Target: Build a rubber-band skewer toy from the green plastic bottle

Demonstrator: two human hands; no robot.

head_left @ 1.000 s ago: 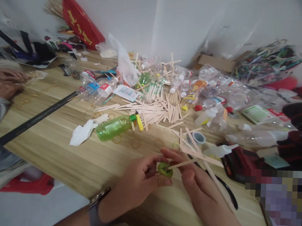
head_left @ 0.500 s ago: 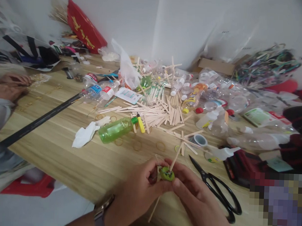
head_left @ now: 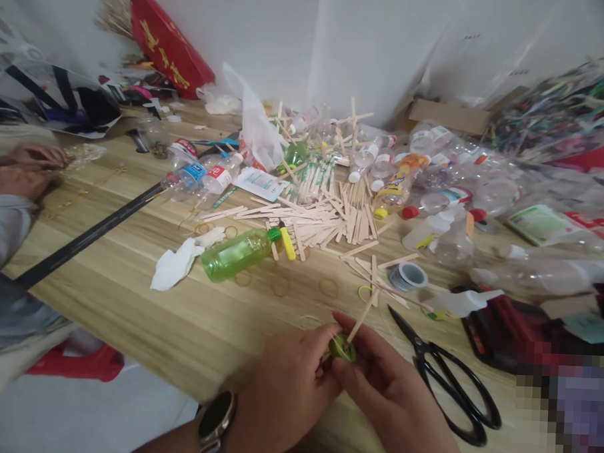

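Note:
Low in the middle of the head view, my left hand [head_left: 288, 379] and my right hand [head_left: 392, 391] meet around a small round green piece that looks like a bottle cap [head_left: 341, 347]. The fingers of both hands are closed on it. A thin wooden stick [head_left: 360, 321] stands up at a slant from the cap. Part of the cap is covered by my fingers. Just right of my right hand lie black-handled scissors [head_left: 450, 376]. Beyond my hands are several rubber bands, one of them a tan rubber band [head_left: 328, 288], and a reel of thin wire or thread [head_left: 408, 276].
A green bottle [head_left: 241, 254] lies beside a yellow marker [head_left: 287, 242]. Craft sticks [head_left: 322, 221] are heaped behind them, with many clear plastic bottles around. A glue bottle [head_left: 459, 304] lies at right. Another person's hands [head_left: 29, 171] are at far left.
The view has shifted a little, so the table items sit slightly differently. My hands have turned the cap and moved slightly right; the stick's lower end below them no longer shows.

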